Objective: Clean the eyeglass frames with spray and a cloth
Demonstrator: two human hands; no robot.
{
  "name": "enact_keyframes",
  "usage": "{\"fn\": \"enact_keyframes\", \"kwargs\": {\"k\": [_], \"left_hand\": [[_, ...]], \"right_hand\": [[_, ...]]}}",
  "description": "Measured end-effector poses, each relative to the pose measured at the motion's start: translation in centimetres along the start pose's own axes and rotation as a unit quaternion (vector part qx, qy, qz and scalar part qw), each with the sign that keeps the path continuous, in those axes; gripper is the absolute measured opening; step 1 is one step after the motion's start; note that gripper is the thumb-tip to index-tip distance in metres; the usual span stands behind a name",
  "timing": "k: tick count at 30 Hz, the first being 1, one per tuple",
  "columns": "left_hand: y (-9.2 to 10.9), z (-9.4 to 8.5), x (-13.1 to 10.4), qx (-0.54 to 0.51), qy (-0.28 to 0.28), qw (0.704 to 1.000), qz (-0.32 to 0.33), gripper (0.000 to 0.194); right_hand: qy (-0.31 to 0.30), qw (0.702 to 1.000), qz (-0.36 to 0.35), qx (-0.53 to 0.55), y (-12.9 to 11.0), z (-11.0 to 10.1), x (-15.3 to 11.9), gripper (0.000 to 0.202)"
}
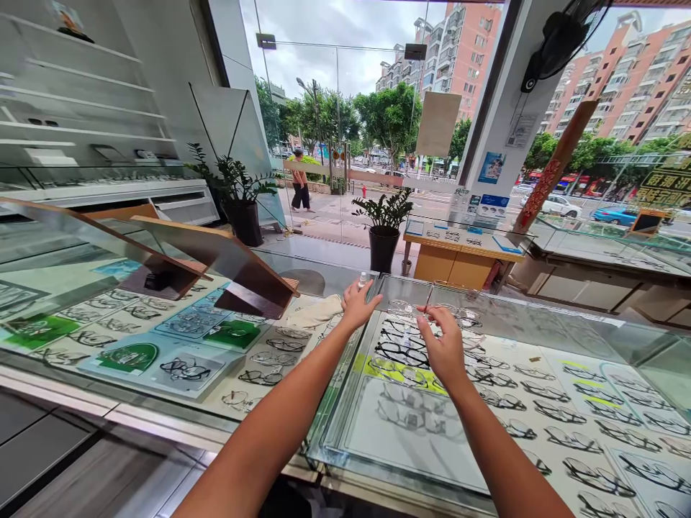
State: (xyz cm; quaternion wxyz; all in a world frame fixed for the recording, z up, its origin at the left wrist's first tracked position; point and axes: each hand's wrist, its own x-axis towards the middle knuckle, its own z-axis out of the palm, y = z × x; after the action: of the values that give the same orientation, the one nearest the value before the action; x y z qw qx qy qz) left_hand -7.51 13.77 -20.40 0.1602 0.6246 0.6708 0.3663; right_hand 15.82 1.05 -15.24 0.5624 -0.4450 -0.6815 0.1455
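At the joint between two glass display counters, my left hand has its fingers around a small clear bottle with a whitish top. Beside that hand lies a crumpled cream cloth on the left counter. My right hand is over the right counter, thumb and fingers pinched together on a thin, dark reddish part of a pair of eyeglasses. The rest of this pair is hard to make out against the glass. Beneath the right hand, rows of eyeglasses show inside the case.
Tilted wood-backed mirrors stand on the left counter. More frames fill the right counter. Beyond are potted plants, a wooden display table, a wall fan and glass doors; a person is outside.
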Motion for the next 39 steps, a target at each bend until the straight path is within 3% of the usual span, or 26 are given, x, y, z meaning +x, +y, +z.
{"fn": "enact_keyframes", "kwargs": {"k": [4,14,18,22,26,30,35,39], "left_hand": [[-0.5,0.4,0.0,0.001,0.006,1.000,0.013,0.072],[-1.3,0.2,-0.2,-0.064,0.073,0.990,0.098,0.056],[-0.6,-0.7,-0.5,-0.114,0.119,0.978,0.127,0.047],[0.8,-1.2,-1.2,-0.167,0.123,0.964,0.165,0.039],[2.9,-1.3,-2.5,-0.299,0.065,0.936,0.176,0.053],[5.1,-1.5,-3.9,-0.388,-0.056,0.908,0.147,0.075],[7.0,-2.1,-5.4,-0.454,-0.192,0.868,0.065,0.051],[8.0,-3.2,-6.5,-0.560,-0.285,0.778,-0.006,0.028]], "right_hand": [[0.001,1.000,-0.001,0.001,-0.1,0.0,0.0,0.027],[0.009,1.000,0.008,-0.010,-0.3,-0.4,0.2,0.026],[0.011,1.000,0.006,-0.020,-0.3,-0.5,0.2,0.026],[0.011,1.000,0.001,-0.028,-0.4,-0.5,0.3,0.027],[0.017,1.000,0.001,-0.025,-0.5,-0.8,0.5,0.031],[0.025,1.000,0.007,-0.016,-0.5,-1.2,0.7,0.034],[0.023,0.999,0.025,0.025,-0.1,-1.5,1.1,0.032],[-0.009,0.997,0.035,0.064,0.1,-1.7,1.3,0.029]]}}
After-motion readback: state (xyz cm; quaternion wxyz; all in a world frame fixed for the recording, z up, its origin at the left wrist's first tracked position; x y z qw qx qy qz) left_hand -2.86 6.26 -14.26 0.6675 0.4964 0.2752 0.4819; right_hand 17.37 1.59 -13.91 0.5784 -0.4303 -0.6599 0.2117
